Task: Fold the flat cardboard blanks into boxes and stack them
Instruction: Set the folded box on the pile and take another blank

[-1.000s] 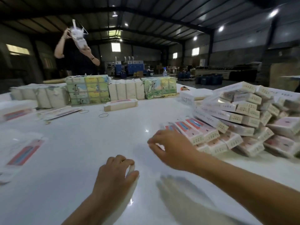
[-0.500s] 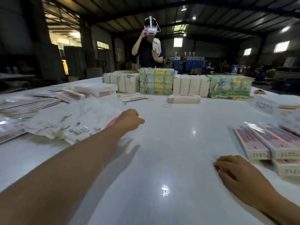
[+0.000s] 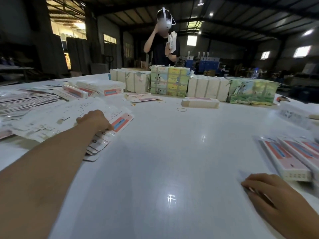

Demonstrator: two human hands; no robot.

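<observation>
A fanned pile of flat white cardboard blanks (image 3: 50,121) lies on the left of the white table (image 3: 172,152). The top blank (image 3: 121,120) has a red and blue stripe. My left hand (image 3: 94,119) is stretched out onto this pile, fingers curled down and thumb at the striped blank's near edge. My right hand (image 3: 269,192) rests on the table at the lower right, fingers spread, holding nothing. Just beyond it lie folded boxes (image 3: 286,163), side by side, white with red and blue tops.
Wrapped bundles (image 3: 170,81) line the far edge, and a person (image 3: 163,49) stands behind them holding a box. One folded box (image 3: 200,102) and rubber bands (image 3: 181,109) lie in front. More boxes (image 3: 100,88) and flat sheets (image 3: 22,102) sit far left.
My left hand has reached further left and landed on the pile of blanks. My right hand has drawn back from the folded boxes and settled on the table. The view has swung left.
</observation>
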